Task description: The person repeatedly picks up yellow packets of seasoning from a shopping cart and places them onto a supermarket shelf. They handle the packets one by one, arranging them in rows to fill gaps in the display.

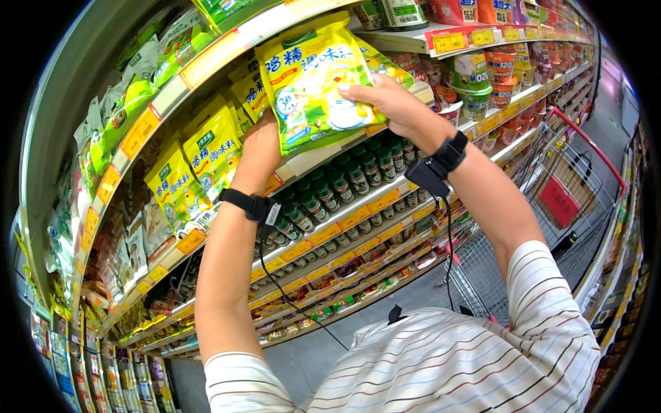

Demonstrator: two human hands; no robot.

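My right hand (pixel 390 106) grips the right side of a glossy yellow-and-green food bag (pixel 315 77), thumb on its printed front. The bag is tilted in front of the shelf edge and bears writing and a cartoon picture. Just left of it, my left hand (pixel 262 142) reaches up to the bag's left edge. Its fingers are hidden behind the bag, so its grip does not show. Matching yellow bags (pixel 209 147) stand on the shelf left of my left hand. Another yellow bag (pixel 382 57) shows behind the held one, near my right hand.
Green-lidded jars (pixel 338 186) fill the shelf below my hands. Instant noodle cups (pixel 472 77) line shelves to the right. A wire shopping cart (pixel 563 180) with a red handle stands at right, holding a cardboard box. Black cables (pixel 289 299) hang from both wrist straps.
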